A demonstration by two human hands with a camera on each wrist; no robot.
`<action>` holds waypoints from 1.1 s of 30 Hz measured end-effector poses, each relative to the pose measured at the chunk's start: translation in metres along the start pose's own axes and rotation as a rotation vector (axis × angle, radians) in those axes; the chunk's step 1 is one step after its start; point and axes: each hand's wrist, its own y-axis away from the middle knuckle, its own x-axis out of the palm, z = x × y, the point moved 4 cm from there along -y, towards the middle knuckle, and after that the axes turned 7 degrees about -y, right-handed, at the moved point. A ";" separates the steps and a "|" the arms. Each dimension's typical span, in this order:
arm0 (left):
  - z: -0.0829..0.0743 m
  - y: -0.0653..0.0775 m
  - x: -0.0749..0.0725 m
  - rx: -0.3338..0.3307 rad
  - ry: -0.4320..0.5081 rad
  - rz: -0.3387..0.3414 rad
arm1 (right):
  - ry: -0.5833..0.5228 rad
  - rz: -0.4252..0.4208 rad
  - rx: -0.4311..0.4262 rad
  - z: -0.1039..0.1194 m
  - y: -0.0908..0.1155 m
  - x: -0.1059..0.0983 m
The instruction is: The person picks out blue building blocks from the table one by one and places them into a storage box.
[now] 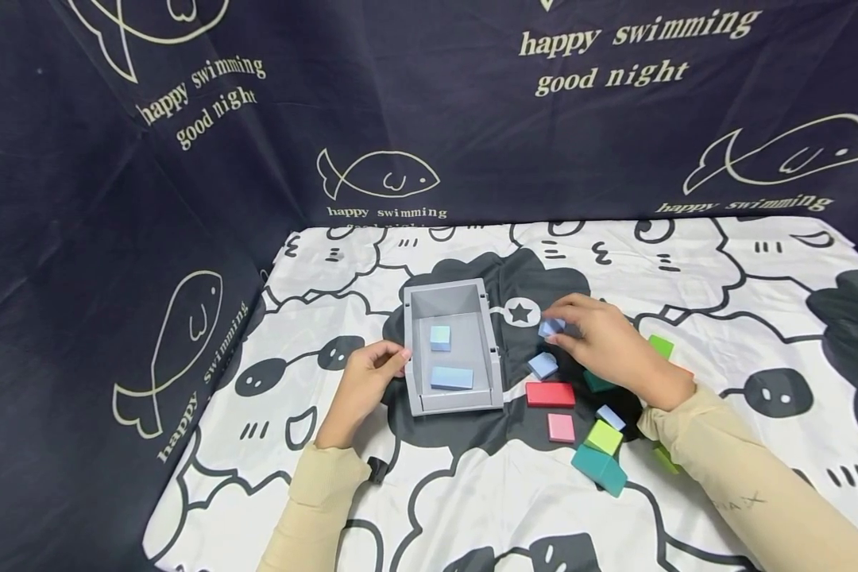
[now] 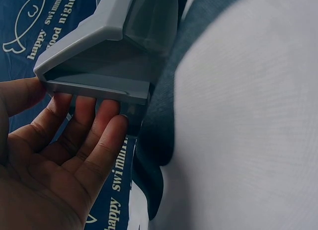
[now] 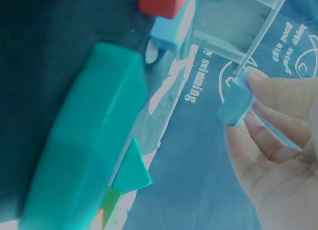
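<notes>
A grey plastic box [image 1: 496, 373] lies on the cloth with its inside facing up. Inside it are a light blue cube [image 1: 439, 339] and a light blue oblong block [image 1: 452, 377]. My left hand [image 1: 372, 373] grips the box's left wall, thumb above and fingers curled beneath the edge in the left wrist view. To the right of the box, my right hand [image 1: 600, 338] pinches a small light blue block [image 3: 237, 100] between thumb and fingertips. Just below that hand, another light blue block [image 1: 543, 365] rests on the cloth.
Near the right forearm lie a red block [image 1: 550, 395], a pink block [image 1: 561, 427], a yellow-green block [image 1: 604, 437], a teal block [image 1: 600, 469] and a small blue block [image 1: 610, 417]. A bright green block [image 1: 661, 346] sits behind the right wrist. A dark curtain [image 1: 472, 119] hangs behind the table.
</notes>
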 end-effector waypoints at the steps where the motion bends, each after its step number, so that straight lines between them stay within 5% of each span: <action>1: 0.000 0.000 0.000 0.000 0.000 0.000 | -0.007 -0.016 -0.010 0.002 -0.001 -0.001; 17: 0.001 0.001 -0.001 0.007 0.003 0.007 | -0.080 -0.159 -0.072 0.034 -0.023 -0.001; 33: 0.000 0.001 0.000 0.002 -0.015 0.001 | -0.131 -0.097 -0.071 0.055 -0.041 0.011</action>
